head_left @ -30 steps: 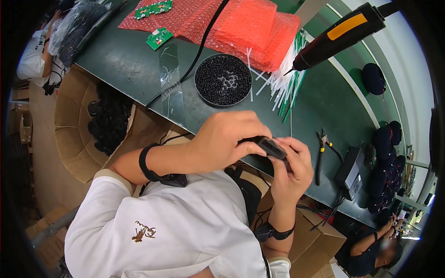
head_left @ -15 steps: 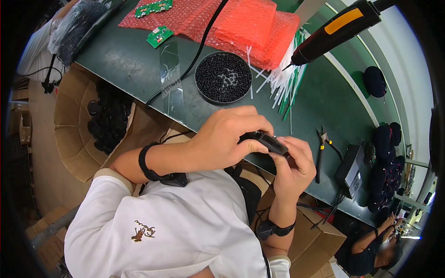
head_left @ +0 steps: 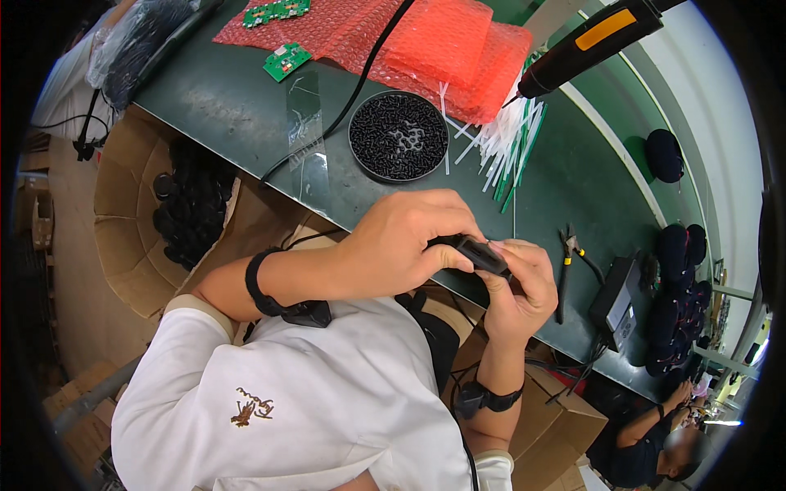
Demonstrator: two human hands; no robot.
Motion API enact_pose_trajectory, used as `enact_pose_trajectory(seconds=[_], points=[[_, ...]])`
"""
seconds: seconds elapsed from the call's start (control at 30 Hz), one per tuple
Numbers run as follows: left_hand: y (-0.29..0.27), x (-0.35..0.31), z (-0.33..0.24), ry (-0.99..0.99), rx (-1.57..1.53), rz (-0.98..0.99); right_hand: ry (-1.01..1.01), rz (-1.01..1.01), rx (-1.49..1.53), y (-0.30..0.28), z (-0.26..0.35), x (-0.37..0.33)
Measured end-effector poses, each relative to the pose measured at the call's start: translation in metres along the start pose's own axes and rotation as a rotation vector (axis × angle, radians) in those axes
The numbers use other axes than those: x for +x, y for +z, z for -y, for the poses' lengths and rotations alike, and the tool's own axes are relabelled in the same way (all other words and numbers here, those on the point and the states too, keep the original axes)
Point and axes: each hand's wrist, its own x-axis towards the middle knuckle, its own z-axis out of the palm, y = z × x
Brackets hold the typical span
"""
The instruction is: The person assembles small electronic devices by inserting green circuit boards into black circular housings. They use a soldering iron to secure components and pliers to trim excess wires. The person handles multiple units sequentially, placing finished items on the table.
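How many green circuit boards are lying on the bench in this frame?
2. One green circuit board lies on the red bubble wrap at the top edge, partly cut off. The other board lies just below it on the green bench. More may be hidden under the wrap.

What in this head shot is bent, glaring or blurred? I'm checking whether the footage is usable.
Head view: fisheye bends the green table edge and leaves black corners; daylight washes out the upper right; both hands, left hand and right hand, and the small black part look sharp; the far co-worker's face is blurred.
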Motion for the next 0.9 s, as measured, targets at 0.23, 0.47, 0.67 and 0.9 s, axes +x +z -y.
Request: enact_pose_trajectory(seconds=[0.23,0.47,0.67,0.9], points=[[-0.005,0.001,0.008,-0.012,-0.048,0.026,0.168,-0.005,0.016,0.004,0.014,0.002],[-0.001,-0.002,0.007,0.036,-0.002,-0.021,0.014,0.017,-0.043,0.000,0.003,0.000],[0.004,-0.021,0.025,0.215,0.408,0.023,-0.116,0.244,-0.406,-0.012,0.002,-0.002],[0.001,-0.026,0.011,0.198,0.548,0.183,0.046,0.408,-0.356,-0.025,0.013,0.004]])
